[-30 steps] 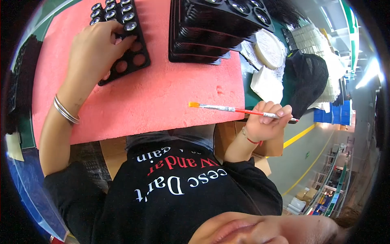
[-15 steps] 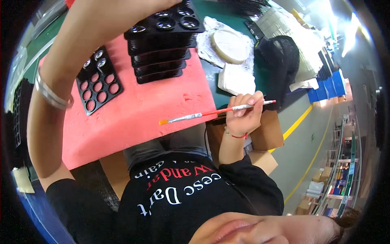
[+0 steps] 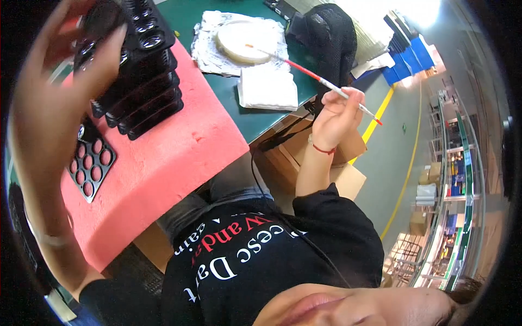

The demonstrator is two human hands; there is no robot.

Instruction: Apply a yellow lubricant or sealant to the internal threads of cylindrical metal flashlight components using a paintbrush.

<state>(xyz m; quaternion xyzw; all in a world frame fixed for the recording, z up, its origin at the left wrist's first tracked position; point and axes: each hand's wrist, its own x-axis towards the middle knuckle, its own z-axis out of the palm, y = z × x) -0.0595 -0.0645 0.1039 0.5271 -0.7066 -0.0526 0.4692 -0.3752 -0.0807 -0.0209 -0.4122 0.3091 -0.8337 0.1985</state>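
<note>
Beside the tabletop [image 3: 225, 89], the right hand [image 3: 337, 117] grips a paintbrush [image 3: 304, 70] slanting forward-left over a round dish [image 3: 234, 38], the blurred left hand [image 3: 54, 92] unreadable.

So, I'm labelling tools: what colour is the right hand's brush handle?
The brush handle is red with whitish stretches, clearest in the head view.

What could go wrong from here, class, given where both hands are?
1. The left hand, blurred and overlapping the stack of black trays in view, might bump it and jolt the shiny round pieces on top; contact can't be judged.
2. The brush, held in the right hand with its tip in line with the round dish, could knock the dish or brush the nearby white pad.
</note>
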